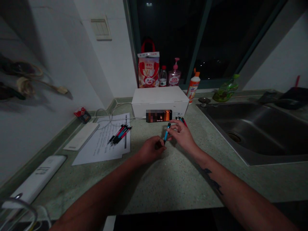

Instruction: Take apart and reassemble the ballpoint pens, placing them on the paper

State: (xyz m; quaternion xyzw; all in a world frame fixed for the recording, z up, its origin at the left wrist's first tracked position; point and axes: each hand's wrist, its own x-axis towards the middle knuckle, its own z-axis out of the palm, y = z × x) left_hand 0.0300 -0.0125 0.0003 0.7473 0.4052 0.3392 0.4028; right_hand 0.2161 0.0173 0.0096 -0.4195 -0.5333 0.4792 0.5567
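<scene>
Between my hands, over the middle of the counter, a blue pen with black ends (166, 132) stands tilted. My right hand (181, 134) pinches its upper barrel between thumb and fingers. The fingers of my left hand (152, 149) close around its lower tip. Just behind my right hand lie several pens (181, 120), partly covered by the fingers. To the left, a bunch of black, blue and pink pens (119, 135) rests on printed paper sheets (101, 150). A phone with a lit screen (159, 116) leans against a white box (160, 96).
A steel sink (260, 128) is set into the counter (166, 186) at right. Bottles, among them an orange one (193, 86), and a red bag (148, 70) stand at the back. A white power strip (38, 179), a white flat box (81, 136) and cables (110, 112) lie left.
</scene>
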